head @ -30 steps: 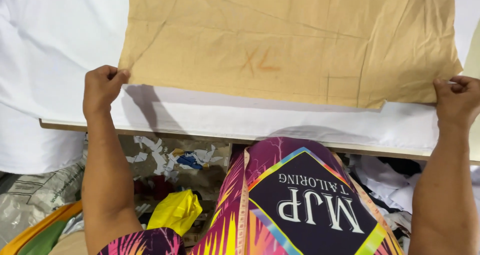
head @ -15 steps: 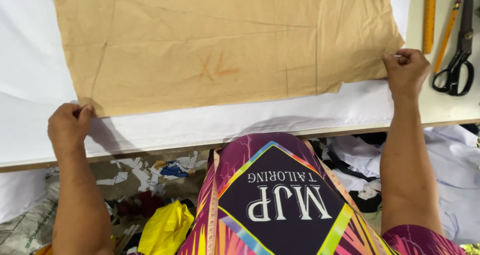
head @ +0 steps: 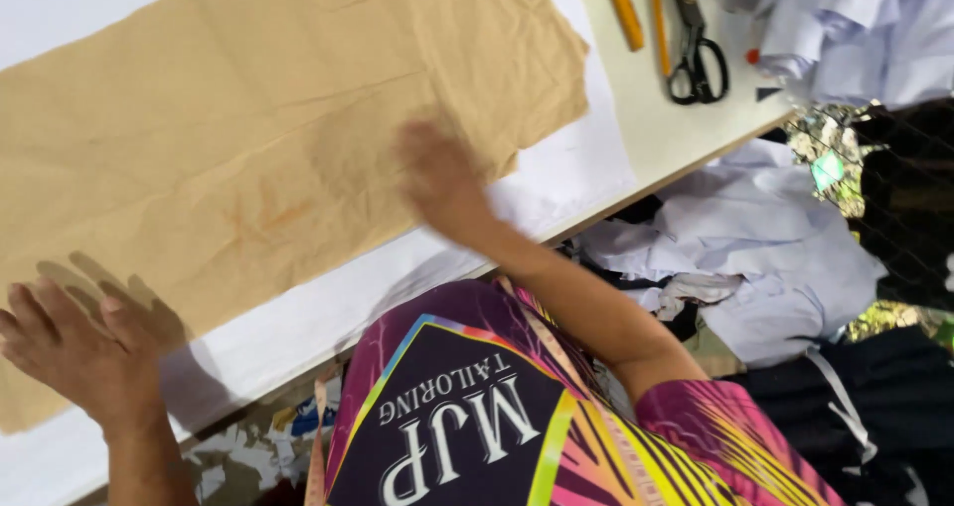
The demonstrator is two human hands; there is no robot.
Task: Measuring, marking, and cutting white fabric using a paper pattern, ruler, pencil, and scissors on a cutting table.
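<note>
A large tan paper pattern piece [head: 248, 138] lies flat on white cloth [head: 556, 183] spread over the table. My left hand [head: 75, 347] rests open at the pattern's near left edge, fingers spread, holding nothing. Blurred by motion, my right hand [head: 437, 173] lies palm down on the pattern's near right part, fingers apart. A faint orange mark [head: 263, 213] shows on the pattern between my hands.
Black scissors [head: 696, 54] and two yellow rulers [head: 624, 9] lie on the bare table top [head: 676, 123] at the right. White garments [head: 835, 29] are piled at the far right and more white cloth [head: 755, 257] below the table edge. Fabric scraps litter the floor.
Both hands have let go of the pattern's near corners. My right hand moved inward onto the pattern; my left now lies flat. The view has tilted and shifted right.
</note>
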